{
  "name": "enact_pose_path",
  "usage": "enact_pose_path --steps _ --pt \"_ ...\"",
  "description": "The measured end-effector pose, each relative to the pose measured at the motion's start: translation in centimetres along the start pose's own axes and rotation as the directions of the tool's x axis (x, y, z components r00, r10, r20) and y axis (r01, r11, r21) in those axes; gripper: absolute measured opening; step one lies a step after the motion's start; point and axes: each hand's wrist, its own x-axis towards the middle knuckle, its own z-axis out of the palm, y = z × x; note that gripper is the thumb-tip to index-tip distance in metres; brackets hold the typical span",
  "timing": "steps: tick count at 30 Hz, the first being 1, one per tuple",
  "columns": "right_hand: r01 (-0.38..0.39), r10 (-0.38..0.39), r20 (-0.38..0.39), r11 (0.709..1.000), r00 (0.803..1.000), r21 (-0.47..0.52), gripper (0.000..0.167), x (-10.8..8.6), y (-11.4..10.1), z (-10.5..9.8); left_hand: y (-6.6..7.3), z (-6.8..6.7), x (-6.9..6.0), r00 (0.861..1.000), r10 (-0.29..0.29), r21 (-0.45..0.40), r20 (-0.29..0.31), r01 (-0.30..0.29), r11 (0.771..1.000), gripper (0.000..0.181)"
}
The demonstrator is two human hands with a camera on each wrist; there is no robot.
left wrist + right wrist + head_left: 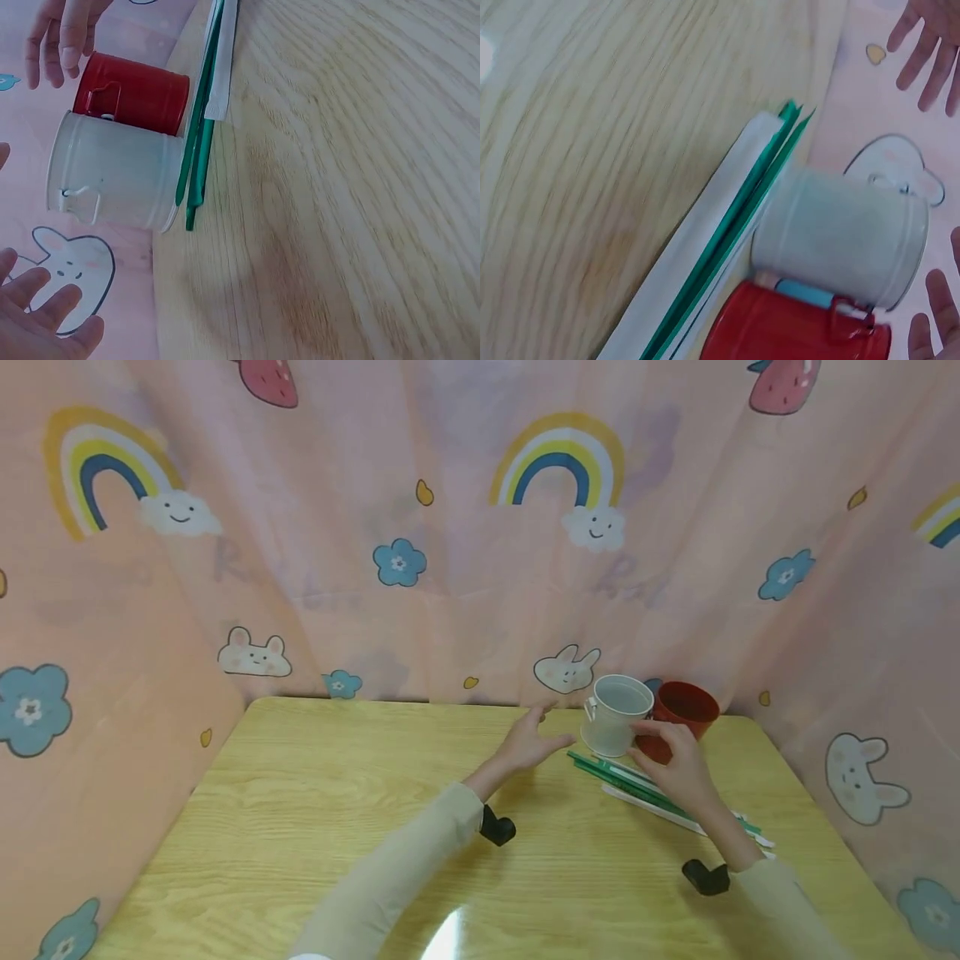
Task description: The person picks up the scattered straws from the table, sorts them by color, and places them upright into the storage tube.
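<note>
A white metal bucket stands upright at the table's back right, beside a red bucket. In front of both lies a bunch of green and white long, thin pieces. My left hand is just left of the white bucket, fingers spread, holding nothing. Over the thin pieces, my right hand has its fingers close to the white bucket's right side; nothing shows between them. In the left wrist view, the white bucket and red bucket stand between the hands, a gap beside each.
The wooden table reaches to a pink patterned curtain behind and at both sides. A black piece hangs at each wrist, one by the left cuff and one by the right. Light glares near the table's front.
</note>
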Motion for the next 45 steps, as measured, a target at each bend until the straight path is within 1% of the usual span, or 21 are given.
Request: enact_pose_path --steps 4,7,9,12,15,18,23,26,29,32,34,37,40,43,45 --pt "-0.044 0.044 0.029 0.999 0.999 0.012 0.042 -0.5 0.8 -0.9 0.3 0.9 0.7 1.000 -0.014 -0.040 -0.002 0.014 0.999 0.073" --pt "-0.090 0.091 0.044 0.996 0.995 -0.011 0.042 -0.8 1.3 -1.4 0.6 1.4 1.3 1.000 -0.015 -0.060 -0.003 0.015 0.998 0.074" --pt "-0.108 0.108 0.047 0.994 0.993 -0.014 0.042 -0.9 1.7 -1.7 0.9 1.6 1.7 1.000 -0.003 -0.067 -0.002 0.003 0.998 0.076" --pt "-0.112 0.112 0.058 0.994 0.992 -0.005 0.042 -1.0 2.0 -2.1 1.1 1.9 2.5 1.000 0.027 -0.072 0.004 -0.027 0.997 0.079" --pt "-0.121 0.121 0.107 0.993 0.987 0.002 0.043 -1.1 2.3 -2.5 1.2 2.2 3.1 0.999 0.037 -0.097 0.006 -0.036 0.995 0.081" --pt "-0.153 0.152 0.175 0.988 0.973 -0.008 0.044 -1.2 2.7 -2.9 1.3 2.5 3.7 0.999 0.042 -0.122 0.014 -0.039 0.992 0.081" --pt "-0.203 0.205 0.268 0.978 0.941 -0.038 0.045 -0.9 3.0 -3.5 1.8 3.1 4.5 0.999 0.041 -0.157 0.019 -0.038 0.987 0.082" --pt "-0.231 0.230 0.298 0.972 0.926 -0.035 0.046 -0.7 3.3 -3.6 2.0 3.4 5.0 1.000 0.019 -0.192 0.012 -0.017 0.981 0.080" --pt "-0.260 0.253 0.318 0.965 0.914 -0.022 0.046 -0.9 3.6 -3.6 2.1 3.8 5.3 1.000 -0.007 -0.238 0.023 0.012 0.971 0.081" --pt "-0.277 0.263 0.332 0.961 0.906 -0.006 0.045 -1.2 3.9 -3.5 2.0 4.3 5.5 0.999 -0.030 -0.272 0.038 0.039 0.961 0.083" --pt "-0.283 0.266 0.342 0.959 0.901 0.002 0.045 -1.4 4.1 -3.5 1.8 4.6 5.6 0.998 -0.037 -0.276 0.042 0.047 0.960 0.084" --pt "-0.297 0.274 0.354 0.955 0.894 0.012 0.044 -1.5 4.3 -3.5 1.6 5.2 5.9 0.999 -0.022 -0.279 0.036 0.031 0.960 0.083" --pt "-0.311 0.280 0.375 0.950 0.884 0.024 0.041 -1.5 4.6 -3.5 1.6 5.6 6.1 0.999 0.018 -0.282 0.030 -0.009 0.959 0.080" --pt "-0.319 0.282 0.406 0.948 0.869 0.025 0.039 -1.3 4.8 -3.4 1.6 5.8 6.3 0.998 0.056 -0.284 0.012 -0.050 0.957 0.076" --pt "-0.319 0.280 0.430 0.948 0.858 0.020 0.038 -1.2 5.0 -3.2 1.6 5.9 6.5 0.999 0.053 -0.279 -0.003 -0.052 0.959 0.078"
